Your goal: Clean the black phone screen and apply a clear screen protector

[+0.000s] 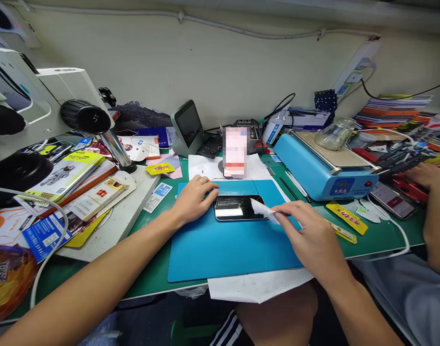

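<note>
A black phone (237,207) lies screen up on a blue mat (223,245) at the middle of the bench. My left hand (193,199) rests on the phone's left end with its fingers curled over the edge, holding it still. My right hand (306,230) pinches a small white wipe (263,210) and presses it on the right part of the screen. A sheet of white paper (259,286) lies under the mat's front edge.
A blue heating machine (324,173) with a glass jar (335,133) stands at the right. A microscope (43,105) and packaging boxes (68,178) fill the left. A small screen device (187,127) stands behind. Another person's arm (434,211) reaches in at the far right.
</note>
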Demonstrator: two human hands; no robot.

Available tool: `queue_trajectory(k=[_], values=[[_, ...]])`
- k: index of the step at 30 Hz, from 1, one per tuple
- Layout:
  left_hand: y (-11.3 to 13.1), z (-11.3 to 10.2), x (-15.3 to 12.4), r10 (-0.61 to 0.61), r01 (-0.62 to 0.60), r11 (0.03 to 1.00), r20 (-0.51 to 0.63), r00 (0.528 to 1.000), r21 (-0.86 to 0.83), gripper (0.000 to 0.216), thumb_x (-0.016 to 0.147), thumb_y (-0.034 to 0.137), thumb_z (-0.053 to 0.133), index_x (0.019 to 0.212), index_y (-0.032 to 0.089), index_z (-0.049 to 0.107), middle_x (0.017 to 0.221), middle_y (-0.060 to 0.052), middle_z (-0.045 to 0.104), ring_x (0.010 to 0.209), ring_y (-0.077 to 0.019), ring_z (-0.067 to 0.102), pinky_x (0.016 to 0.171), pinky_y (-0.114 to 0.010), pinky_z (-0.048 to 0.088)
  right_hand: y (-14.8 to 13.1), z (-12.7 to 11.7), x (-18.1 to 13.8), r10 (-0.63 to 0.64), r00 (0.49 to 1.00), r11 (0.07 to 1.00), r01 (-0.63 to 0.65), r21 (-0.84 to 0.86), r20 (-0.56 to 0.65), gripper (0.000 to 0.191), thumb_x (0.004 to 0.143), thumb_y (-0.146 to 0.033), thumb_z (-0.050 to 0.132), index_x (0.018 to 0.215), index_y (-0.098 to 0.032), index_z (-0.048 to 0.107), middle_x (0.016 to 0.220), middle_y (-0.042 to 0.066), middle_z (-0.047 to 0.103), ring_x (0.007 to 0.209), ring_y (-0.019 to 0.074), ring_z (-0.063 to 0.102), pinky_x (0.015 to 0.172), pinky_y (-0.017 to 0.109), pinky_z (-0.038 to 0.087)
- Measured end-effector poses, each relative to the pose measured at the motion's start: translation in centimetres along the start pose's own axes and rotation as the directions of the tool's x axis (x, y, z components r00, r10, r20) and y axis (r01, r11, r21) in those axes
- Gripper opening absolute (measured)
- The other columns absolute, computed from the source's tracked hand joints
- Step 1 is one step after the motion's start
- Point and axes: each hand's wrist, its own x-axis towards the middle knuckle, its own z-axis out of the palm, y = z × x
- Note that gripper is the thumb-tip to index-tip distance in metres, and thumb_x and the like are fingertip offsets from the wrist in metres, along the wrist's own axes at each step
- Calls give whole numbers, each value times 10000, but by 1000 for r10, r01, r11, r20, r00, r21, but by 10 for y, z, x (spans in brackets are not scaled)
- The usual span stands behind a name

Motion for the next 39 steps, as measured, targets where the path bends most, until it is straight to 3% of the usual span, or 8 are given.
queue_trajectory(k=[4, 8, 11, 18, 23, 26, 33, 39], values=[[-1, 0, 0, 7, -7, 1000, 2, 1000, 16, 301, 1025, 326, 451, 1100, 215, 721, 1026, -74, 704, 1014, -259, 573, 884, -418, 504, -18, -25, 17, 208, 973, 971, -192, 146, -102, 211, 925, -439, 608, 953, -279, 743, 921, 53, 750, 839, 258, 699, 674, 365, 561], [-2, 0, 0, 14, -14, 1000, -2, 1000, 18, 302, 1026, 319, 450, 1101, 208, 722, 1034, -76, 706, 1015, -260, 575, 881, -417, 502, -10, -18, 38, 279, 959, 936, -285, 207, 60, 268, 883, -465, 627, 949, -246, 767, 863, 60, 764, 750, 252, 704, 589, 345, 537], [-1, 0, 0, 9, -8, 1000, -10, 1000, 11, 295, 1025, 314, 455, 1093, 208, 721, 1034, -76, 707, 1015, -260, 578, 885, -419, 501, 11, 5, 43, 208, 960, 977, -212, 6, 187, 325, 915, -407, 569, 1052, -185, 763, 962, 108, 768, 872, 295, 715, 701, 408, 569], [-2, 0, 0, 27, -27, 1000, -16, 999, 9, 289, 1023, 299, 467, 1100, 185, 721, 1024, -85, 701, 1006, -258, 580, 885, -413, 504, 19, 27, 16, 22, 992, 993, -7, -120, 123, 486, 1021, -429, 402, 1247, -127, 709, 1292, 157, 709, 1231, 312, 639, 1046, 482, 521], [-3, 1, 0, 28, -28, 1000, -24, 999, 9, 268, 1021, 289, 476, 1095, 199, 717, 1022, -79, 700, 1006, -258, 581, 879, -410, 505, 12, 35, 4, 39, 893, 980, 54, -191, 448, 821, 984, -653, 363, 1578, -87, 342, 1638, 157, 334, 1511, 337, 307, 1195, 534, 353], [-3, 2, 0, 30, -30, 1000, -32, 999, 2, 261, 1019, 265, 475, 1114, 194, 707, 1022, -80, 699, 1009, -257, 581, 888, -413, 502, 7, 40, 4, 82, 843, 966, 63, -249, 532, 907, 966, -704, 312, 1621, -89, 185, 1685, 148, 166, 1546, 335, 173, 1221, 546, 280], [-3, 3, 0, -15, 11, 998, -81, 997, -56, 294, 1019, 212, 436, 1220, 185, 650, 1086, -78, 701, 1049, -246, 578, 926, -405, 494, -29, 53, 19, 109, 796, 969, 49, -242, 596, 1016, 928, -771, 257, 1614, -30, 153, 1692, 177, 96, 1560, 339, 93, 1249, 519, 203], [-4, 3, 0, -61, 53, 994, -86, 994, -92, 323, 1030, 218, 401, 1266, 193, 620, 1094, -70, 712, 1063, -244, 577, 941, -408, 492, -66, 72, 23, 3, 772, 993, 73, -93, 635, 1039, 910, -785, 304, 1616, -46, 125, 1696, 147, 28, 1570, 305, 35, 1265, 500, 152]])
